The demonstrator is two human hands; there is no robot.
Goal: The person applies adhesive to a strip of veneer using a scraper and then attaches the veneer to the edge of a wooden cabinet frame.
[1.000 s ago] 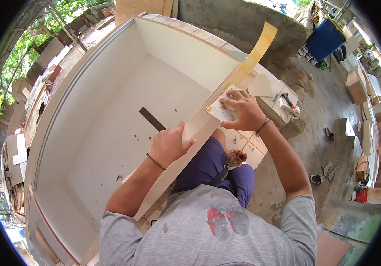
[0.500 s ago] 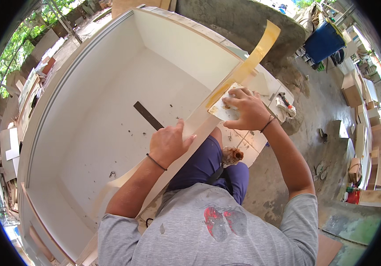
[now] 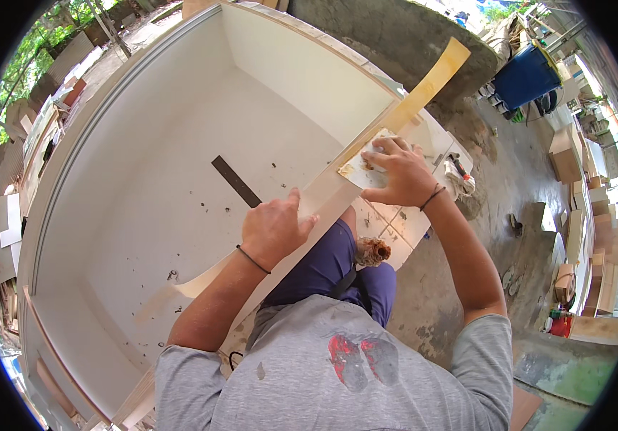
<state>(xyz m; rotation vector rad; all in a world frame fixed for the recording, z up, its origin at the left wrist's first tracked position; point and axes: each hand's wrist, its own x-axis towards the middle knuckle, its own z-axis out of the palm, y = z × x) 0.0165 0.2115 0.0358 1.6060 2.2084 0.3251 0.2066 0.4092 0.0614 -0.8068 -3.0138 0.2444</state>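
Note:
A long pale-yellow edging strip (image 3: 424, 95) lies along the near board edge (image 3: 322, 208) of a white cabinet box (image 3: 172, 144). Its far end lifts free and curves up beyond the edge. My right hand (image 3: 398, 172) grips a worn white block (image 3: 361, 169) with fingers bent over its top, and the block presses on the strip. Farther down the same edge rests my left hand (image 3: 274, 228), its index finger and thumb spread and the other fingers partly hidden. Another length of strip (image 3: 201, 282) hangs inside the cabinet beside my left forearm.
A dark flat bar (image 3: 235, 181) and scattered bits lie on the cabinet's inner panel. Right of the block, a tool with a red-and-black handle (image 3: 459, 167) lies on a tiled ledge. A brown-stained roll (image 3: 372, 251) sits by my knee. A blue bin (image 3: 528, 75) stands at the far right.
My right hand and the block have shifted slightly up along the strip. The strip's free end leans a little farther right and looks straighter. My left hand stays at the edge.

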